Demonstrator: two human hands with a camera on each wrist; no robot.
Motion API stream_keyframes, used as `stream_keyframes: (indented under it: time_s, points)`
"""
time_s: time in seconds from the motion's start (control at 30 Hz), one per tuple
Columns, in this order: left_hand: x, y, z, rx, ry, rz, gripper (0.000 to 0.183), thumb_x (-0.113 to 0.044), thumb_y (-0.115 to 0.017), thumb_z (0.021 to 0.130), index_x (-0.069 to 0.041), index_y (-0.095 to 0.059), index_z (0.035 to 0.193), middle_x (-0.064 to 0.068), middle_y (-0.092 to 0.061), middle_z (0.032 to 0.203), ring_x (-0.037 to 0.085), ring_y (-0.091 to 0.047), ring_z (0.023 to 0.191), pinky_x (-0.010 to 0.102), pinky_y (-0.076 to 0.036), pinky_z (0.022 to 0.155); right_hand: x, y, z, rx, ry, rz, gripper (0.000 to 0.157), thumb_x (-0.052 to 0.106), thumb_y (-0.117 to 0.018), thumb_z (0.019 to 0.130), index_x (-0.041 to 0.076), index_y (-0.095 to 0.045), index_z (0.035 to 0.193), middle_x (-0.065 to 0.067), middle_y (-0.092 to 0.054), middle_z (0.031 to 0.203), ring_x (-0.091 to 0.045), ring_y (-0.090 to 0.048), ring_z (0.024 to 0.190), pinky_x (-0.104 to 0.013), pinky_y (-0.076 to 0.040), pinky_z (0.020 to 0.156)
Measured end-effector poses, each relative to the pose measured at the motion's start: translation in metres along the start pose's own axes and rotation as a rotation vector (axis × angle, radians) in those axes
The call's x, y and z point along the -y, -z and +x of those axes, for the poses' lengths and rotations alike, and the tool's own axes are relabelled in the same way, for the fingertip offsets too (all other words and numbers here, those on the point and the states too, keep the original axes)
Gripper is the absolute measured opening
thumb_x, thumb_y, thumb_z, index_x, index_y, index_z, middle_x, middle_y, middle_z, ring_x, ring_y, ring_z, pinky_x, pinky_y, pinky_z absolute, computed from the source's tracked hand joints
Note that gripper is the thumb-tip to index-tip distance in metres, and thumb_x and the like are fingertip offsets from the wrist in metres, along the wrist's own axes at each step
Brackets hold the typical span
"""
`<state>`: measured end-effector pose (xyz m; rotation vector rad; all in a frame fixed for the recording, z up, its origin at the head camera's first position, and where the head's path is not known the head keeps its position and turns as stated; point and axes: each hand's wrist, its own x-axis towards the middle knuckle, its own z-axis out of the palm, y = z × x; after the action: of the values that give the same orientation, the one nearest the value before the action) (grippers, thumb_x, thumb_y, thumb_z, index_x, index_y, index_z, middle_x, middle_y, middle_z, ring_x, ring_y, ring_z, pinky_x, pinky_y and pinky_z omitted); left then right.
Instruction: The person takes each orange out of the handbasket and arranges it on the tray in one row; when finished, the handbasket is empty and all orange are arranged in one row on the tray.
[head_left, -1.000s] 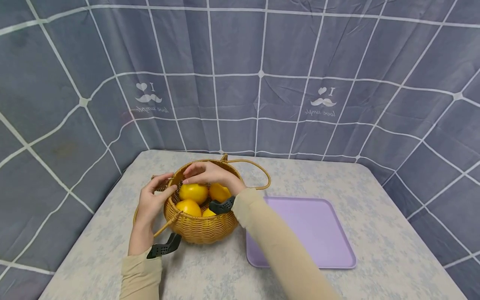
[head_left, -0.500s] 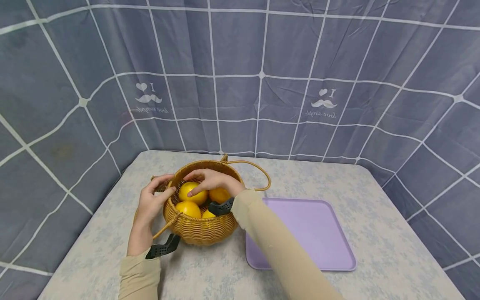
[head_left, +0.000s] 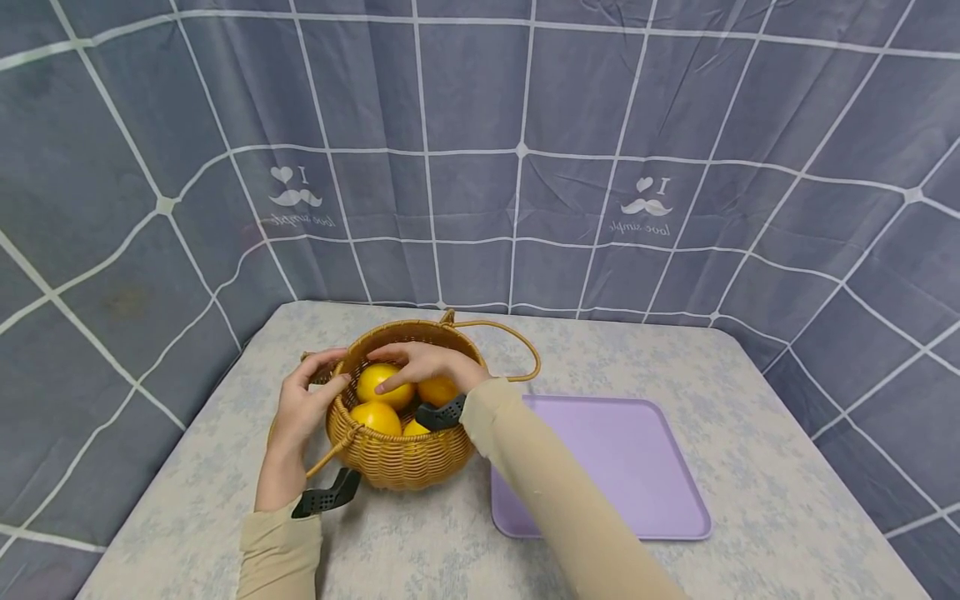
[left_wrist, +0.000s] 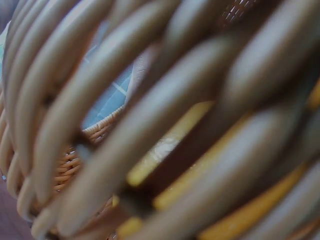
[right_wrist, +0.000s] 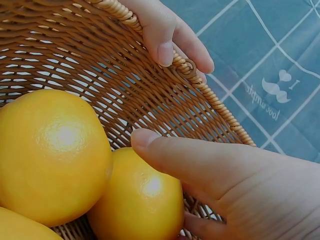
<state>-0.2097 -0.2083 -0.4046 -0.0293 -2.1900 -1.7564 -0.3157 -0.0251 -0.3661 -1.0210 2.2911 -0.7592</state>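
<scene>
A round wicker basket [head_left: 408, 463] holding several yellow-orange oranges stands on the left half of the table. My left hand [head_left: 296, 408] grips its left rim, thumb inside and fingers outside. My right hand [head_left: 438, 364] reaches in over the right side, with thumb and fingers around the back-left orange [head_left: 373, 383]. In the right wrist view, the thumb [right_wrist: 165, 150] lies along the top of that orange [right_wrist: 137, 205], and the other fingers are partly hidden behind it. Another orange [head_left: 377, 417] sits in front. Close wicker strands [left_wrist: 145, 120] fill the left wrist view, with yellow fruit behind.
A lilac tray [head_left: 622, 467] lies on the table right of the basket, partly under the right sleeve. One basket handle [head_left: 525, 337] sticks out to the right; the other [head_left: 330, 454] lies by the left wrist. A grey checked curtain [head_left: 480, 200] hangs behind the table.
My right hand has lowered from above the oranges to around the back-left one, staying nearly still over the last half second. The left hand keeps its grip on the rim.
</scene>
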Motion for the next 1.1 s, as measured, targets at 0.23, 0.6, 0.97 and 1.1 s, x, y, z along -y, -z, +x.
stream_keyframes:
  time_s: [0.23, 0.6, 0.97, 1.1]
  points:
    - [0.001, 0.001, 0.001, 0.0, -0.001, 0.01, 0.036, -0.003, -0.057, 0.092, 0.003, -0.054, 0.127, 0.017, -0.051, 0.121, 0.012, -0.045, 0.099, 0.021, -0.039, 0.079, 0.001, -0.001, 0.001, 0.027, -0.047, -0.045, 0.067, 0.034, -0.068, 0.085, 0.023, -0.04, 0.144, 0.0, -0.032, 0.149, -0.015, -0.028, 0.135, -0.033, -0.024, 0.107]
    - [-0.017, -0.002, -0.005, -0.009, 0.002, -0.004, 0.034, -0.001, -0.057, 0.091, 0.005, -0.055, 0.124, 0.019, -0.052, 0.118, 0.011, -0.045, 0.095, 0.03, -0.036, 0.084, 0.001, -0.002, 0.0, 0.074, -0.054, -0.115, 0.061, 0.027, -0.067, 0.086, 0.023, -0.042, 0.143, -0.005, -0.034, 0.143, -0.016, -0.033, 0.128, -0.034, -0.029, 0.103]
    - [0.0, -0.001, 0.0, -0.021, -0.014, 0.002, 0.034, -0.008, -0.06, 0.091, -0.002, -0.058, 0.124, 0.011, -0.053, 0.117, 0.01, -0.046, 0.097, 0.031, -0.035, 0.086, -0.001, -0.005, -0.001, 0.105, -0.037, 0.055, 0.061, 0.01, -0.069, 0.084, 0.015, -0.043, 0.138, -0.002, -0.039, 0.141, -0.013, -0.041, 0.119, -0.025, -0.034, 0.096]
    - [-0.001, -0.001, -0.001, -0.022, -0.024, -0.005, 0.033, -0.008, -0.06, 0.091, -0.001, -0.058, 0.123, 0.011, -0.054, 0.116, 0.01, -0.046, 0.096, 0.032, -0.035, 0.086, 0.0, -0.005, -0.003, 0.117, -0.085, -0.05, 0.066, 0.018, -0.07, 0.083, 0.023, -0.041, 0.143, -0.002, -0.03, 0.148, -0.017, -0.03, 0.13, -0.034, -0.029, 0.102]
